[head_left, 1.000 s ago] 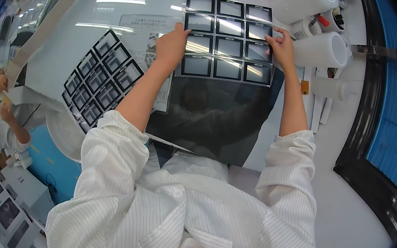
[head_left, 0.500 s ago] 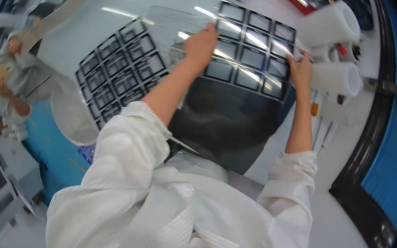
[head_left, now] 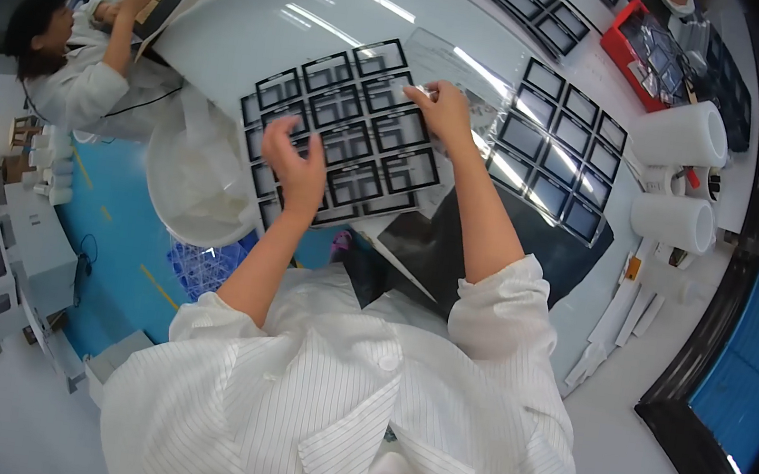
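Note:
A stack of black-framed sheets with grids of clear windows (head_left: 337, 126) lies on the table in front of me. Over its left side hovers my left hand (head_left: 293, 163), thumb and fingers apart, holding nothing. My right hand (head_left: 446, 116) is at the stack's right edge with its fingertips drawn together; what is between them, if anything, is too small to make out. To the right, a similar black grid sheet (head_left: 559, 150) rests partly over a dark sheet (head_left: 494, 242), and no hand touches it. Clear film (head_left: 463, 75) lies between the two grids.
More black grids (head_left: 529, 7) lie at the far edge. A red bin (head_left: 648, 57) and white rolls (head_left: 685, 133) stand at right. On the left are a white bucket (head_left: 201, 175) and a co-worker (head_left: 78, 53) at the same table. Flat strips (head_left: 623, 317) lie near right.
Both hands have left the right-hand grid sheet, which now lies down on the right. They have moved left to the other stack. The view has shifted too.

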Motion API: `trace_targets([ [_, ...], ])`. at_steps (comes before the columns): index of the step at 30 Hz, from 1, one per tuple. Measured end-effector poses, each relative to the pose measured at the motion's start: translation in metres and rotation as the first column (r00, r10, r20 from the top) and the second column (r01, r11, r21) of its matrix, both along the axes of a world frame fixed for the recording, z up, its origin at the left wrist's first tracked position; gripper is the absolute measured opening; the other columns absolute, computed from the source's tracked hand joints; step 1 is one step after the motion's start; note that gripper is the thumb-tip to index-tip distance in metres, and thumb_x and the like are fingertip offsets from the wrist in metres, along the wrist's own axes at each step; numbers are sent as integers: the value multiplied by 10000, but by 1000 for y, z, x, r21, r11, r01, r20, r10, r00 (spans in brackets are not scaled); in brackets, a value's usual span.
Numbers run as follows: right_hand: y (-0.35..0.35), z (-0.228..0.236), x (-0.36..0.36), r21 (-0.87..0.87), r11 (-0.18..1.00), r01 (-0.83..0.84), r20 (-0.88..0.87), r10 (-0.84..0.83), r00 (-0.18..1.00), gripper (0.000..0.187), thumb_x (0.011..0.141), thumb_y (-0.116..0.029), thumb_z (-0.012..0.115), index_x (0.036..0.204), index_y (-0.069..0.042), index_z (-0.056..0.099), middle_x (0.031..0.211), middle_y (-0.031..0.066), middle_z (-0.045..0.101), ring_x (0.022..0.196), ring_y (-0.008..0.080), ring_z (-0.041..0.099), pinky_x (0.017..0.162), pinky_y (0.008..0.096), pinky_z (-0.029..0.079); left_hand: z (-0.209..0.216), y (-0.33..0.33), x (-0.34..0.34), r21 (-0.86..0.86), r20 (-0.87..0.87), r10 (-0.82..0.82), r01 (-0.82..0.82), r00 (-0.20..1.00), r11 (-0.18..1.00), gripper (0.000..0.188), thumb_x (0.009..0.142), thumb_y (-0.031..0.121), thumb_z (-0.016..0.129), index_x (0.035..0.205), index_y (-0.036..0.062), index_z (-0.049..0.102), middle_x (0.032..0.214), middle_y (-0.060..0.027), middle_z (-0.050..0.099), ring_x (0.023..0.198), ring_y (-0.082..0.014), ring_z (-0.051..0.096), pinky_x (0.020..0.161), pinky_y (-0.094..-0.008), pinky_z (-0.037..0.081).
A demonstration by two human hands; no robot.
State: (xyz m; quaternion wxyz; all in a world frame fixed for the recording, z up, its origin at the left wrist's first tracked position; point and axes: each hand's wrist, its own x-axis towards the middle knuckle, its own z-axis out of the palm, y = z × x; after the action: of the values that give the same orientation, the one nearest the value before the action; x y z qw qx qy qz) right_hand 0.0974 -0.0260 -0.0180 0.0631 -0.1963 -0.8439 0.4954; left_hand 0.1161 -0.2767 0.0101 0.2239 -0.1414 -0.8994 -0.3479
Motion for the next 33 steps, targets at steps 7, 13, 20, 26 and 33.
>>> trace_targets([
  [7, 10, 88, 104, -574, 800, -174, -164, 95, 982, 113, 946, -122, 539, 991, -47, 467, 821, 37, 562, 761, 136, 637, 628, 299, 587, 3, -80, -31, 664, 511, -293, -155, 809, 731, 462, 921, 214, 620, 1265, -43, 450, 1130, -109, 609, 1030, -183, 576, 870, -295, 452],
  [13, 140, 104, 279, -271, 937, 221, 282, -142, 949, 220, 910, -122, 598, 1107, -45, 540, 880, 74, 631, 717, 138, 621, 599, 254, 514, 22, 7, 87, 854, 489, -862, -130, -133, 504, 103, 915, 133, 608, 891, 58, 541, 905, -111, 683, 773, -158, 677, 663, -272, 570],
  [20, -9, 136, 307, 71, 996, -52, 506, 9, 862, 547, 845, -338, 671, 1240, 17, 539, 1157, 176, 617, 1088, 269, 582, 929, 341, 443, 5, 67, 181, 918, 372, -836, 24, -404, 396, 154, 939, 126, 568, 853, -1, 586, 772, -80, 671, 720, -153, 667, 677, -263, 550],
  [26, -5, 166, 332, -22, 999, -37, 386, 43, 922, 797, 709, -452, 778, 1284, 29, 506, 1154, 158, 622, 1085, 263, 588, 945, 357, 438, 34, 117, 159, 945, 145, -847, 324, -511, -34, 143, 923, 76, 572, 825, -6, 636, 772, -38, 647, 742, -118, 625, 696, -242, 499],
  [33, 6, 222, 341, 78, 992, -103, 397, 64, 916, 578, 917, -397, 568, 1317, 12, 485, 1027, 154, 652, 920, 190, 614, 824, 310, 472, 53, 157, 162, 914, -12, -810, 321, -586, -246, 224, 937, 198, 589, 851, 6, 666, 806, -22, 646, 826, -87, 576, 787, -245, 452],
])
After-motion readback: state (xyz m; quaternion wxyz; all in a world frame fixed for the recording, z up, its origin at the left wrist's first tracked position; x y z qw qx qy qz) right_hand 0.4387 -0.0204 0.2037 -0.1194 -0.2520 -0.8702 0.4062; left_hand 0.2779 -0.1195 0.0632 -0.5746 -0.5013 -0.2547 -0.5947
